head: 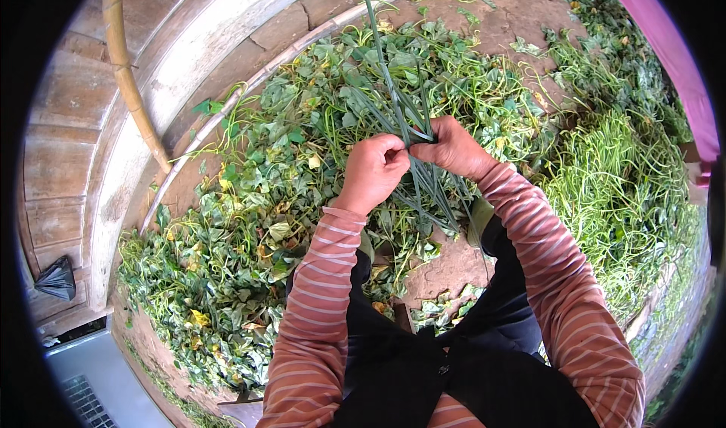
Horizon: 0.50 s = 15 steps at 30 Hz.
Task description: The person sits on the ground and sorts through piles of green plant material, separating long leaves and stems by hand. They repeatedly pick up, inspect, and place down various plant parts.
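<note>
My left hand pinches a long, narrow green leaf blade between thumb and curled fingers. Close beside it, my right hand grips a bunch of similar leaf strips, with one strip bent over near its fingertips. The two hands almost touch where the strips cross. One blade rises well above the hands, while the other ends fan out above and below them. Beneath lies a broad heap of leafy green vines, some leaves yellowed. My fingers partly hide the crossing of the strips.
Bright green stems are piled at the right. A thin bamboo pole edges the heap near a pale wall base. A thicker bamboo pole leans there. A black plastic bag is far left; pink cloth shows upper right.
</note>
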Each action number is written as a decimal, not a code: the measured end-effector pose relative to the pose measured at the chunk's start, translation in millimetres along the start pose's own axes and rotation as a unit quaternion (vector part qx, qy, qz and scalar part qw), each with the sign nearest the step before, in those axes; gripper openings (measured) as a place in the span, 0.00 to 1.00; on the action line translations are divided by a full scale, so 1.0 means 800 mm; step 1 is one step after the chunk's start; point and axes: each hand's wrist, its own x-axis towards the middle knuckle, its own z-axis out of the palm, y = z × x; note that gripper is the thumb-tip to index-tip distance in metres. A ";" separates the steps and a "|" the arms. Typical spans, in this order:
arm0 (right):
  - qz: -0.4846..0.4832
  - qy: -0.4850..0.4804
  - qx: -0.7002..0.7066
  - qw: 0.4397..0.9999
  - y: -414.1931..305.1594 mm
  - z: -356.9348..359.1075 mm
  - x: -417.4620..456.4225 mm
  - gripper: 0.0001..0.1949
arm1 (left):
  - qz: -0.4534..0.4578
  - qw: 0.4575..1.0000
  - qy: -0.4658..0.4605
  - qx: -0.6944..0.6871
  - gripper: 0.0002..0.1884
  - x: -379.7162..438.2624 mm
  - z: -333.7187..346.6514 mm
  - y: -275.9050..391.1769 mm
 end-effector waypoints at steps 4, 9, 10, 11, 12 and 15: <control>-0.025 0.009 -0.021 0.999 0.010 0.001 0.002 0.04 | 0.032 0.997 0.045 0.048 0.02 0.001 0.009 0.001; -0.006 -0.026 0.067 0.997 -0.007 0.006 -0.004 0.04 | -0.021 0.989 0.065 0.131 0.05 0.003 -0.006 -0.006; 0.021 -0.015 0.107 0.994 -0.011 0.005 -0.004 0.05 | -0.029 0.990 0.071 0.119 0.05 0.002 -0.009 -0.008; 0.049 -0.004 0.147 0.988 -0.013 0.005 -0.002 0.05 | -0.036 0.991 0.076 0.106 0.05 0.001 -0.010 -0.009; 0.047 -0.026 0.173 0.984 -0.010 0.000 0.002 0.07 | -0.024 0.994 0.076 0.072 0.05 0.002 -0.009 -0.008; 0.078 -0.028 0.198 0.977 -0.003 -0.009 0.001 0.09 | -0.045 0.998 0.050 0.015 0.05 0.006 -0.006 -0.002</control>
